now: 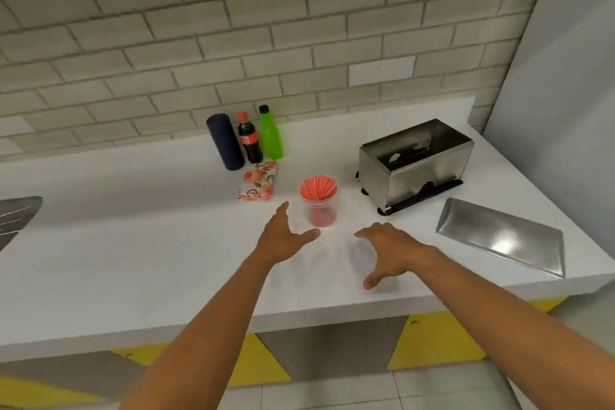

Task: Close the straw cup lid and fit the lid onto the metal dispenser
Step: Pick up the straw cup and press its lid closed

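Note:
A clear plastic cup point(321, 215) packed with red straws stands near the middle of the white counter point(133, 243). To its right sits the metal dispenser point(414, 165), an open-topped steel box. Its flat metal lid point(502, 236) lies on the counter nearer the front right. A faint clear round shape point(361, 255), perhaps the cup lid, lies under my right hand. My left hand point(286, 238) hovers open just left of the cup. My right hand point(391, 253) is spread open, palm down, below and right of the cup. Neither hand holds anything.
At the back stand a dark blue cylinder point(225, 141), a cola bottle point(249, 138) and a green bottle point(270, 133). A floral packet point(258, 185) lies in front of them. A grey object point(16, 216) pokes in at the left edge. A brick wall backs the counter.

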`<act>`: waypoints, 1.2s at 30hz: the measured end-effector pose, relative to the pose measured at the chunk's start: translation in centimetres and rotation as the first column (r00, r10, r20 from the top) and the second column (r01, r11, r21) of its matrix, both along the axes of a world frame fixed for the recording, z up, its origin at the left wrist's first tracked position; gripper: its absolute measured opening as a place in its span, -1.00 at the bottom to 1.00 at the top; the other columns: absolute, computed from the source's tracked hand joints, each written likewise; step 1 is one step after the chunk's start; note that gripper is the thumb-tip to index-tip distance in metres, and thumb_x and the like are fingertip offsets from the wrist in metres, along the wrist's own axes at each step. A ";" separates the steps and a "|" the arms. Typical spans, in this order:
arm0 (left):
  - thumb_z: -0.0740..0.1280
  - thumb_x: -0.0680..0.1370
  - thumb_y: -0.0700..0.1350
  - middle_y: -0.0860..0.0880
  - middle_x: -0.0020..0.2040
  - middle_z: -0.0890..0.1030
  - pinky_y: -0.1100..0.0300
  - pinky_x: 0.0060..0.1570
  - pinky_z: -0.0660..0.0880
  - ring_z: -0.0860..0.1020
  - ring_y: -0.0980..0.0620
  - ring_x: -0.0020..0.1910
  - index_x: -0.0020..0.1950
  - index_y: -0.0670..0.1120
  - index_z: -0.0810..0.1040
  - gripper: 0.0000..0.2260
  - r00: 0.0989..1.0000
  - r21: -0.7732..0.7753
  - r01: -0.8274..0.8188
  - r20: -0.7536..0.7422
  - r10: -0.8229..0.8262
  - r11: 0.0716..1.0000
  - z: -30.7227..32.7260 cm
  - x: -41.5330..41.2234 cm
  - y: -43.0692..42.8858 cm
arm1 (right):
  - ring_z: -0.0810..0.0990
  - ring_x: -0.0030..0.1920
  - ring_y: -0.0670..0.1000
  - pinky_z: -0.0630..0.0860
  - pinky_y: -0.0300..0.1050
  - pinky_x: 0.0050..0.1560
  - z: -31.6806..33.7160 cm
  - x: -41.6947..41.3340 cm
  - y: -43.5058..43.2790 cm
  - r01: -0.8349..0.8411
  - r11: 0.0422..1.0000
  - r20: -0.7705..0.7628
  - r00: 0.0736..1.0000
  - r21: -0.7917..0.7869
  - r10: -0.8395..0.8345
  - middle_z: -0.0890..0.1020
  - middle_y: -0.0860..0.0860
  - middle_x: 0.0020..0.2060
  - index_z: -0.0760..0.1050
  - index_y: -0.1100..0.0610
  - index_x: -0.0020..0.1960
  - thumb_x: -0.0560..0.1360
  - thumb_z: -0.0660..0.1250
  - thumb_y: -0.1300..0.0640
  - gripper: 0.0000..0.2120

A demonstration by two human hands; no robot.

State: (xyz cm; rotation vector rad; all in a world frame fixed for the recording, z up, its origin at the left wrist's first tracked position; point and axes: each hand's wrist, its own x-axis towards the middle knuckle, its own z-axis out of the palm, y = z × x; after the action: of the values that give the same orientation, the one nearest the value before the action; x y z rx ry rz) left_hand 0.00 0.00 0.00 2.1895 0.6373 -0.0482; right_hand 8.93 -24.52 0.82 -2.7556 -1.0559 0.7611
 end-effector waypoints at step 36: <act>0.67 -0.09 0.36 0.31 0.11 0.59 0.37 -0.02 0.59 0.59 0.31 0.07 0.16 0.52 0.33 -0.10 0.906 -0.239 -0.298 0.234 0.353 0.924 -7.0 10.0 -1.2 | 0.37 0.31 0.04 0.52 0.02 0.21 7.3 14.7 16.0 -0.499 0.867 0.068 0.865 0.004 0.497 0.35 -0.07 0.26 0.20 -0.18 0.51 0.10 0.63 -0.21 0.08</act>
State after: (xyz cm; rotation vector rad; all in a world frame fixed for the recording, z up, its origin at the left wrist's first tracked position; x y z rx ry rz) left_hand 10.04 -1.22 -6.95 1.8289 0.7963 0.3485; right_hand 23.60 -8.47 8.10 -2.5163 -1.8183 0.7011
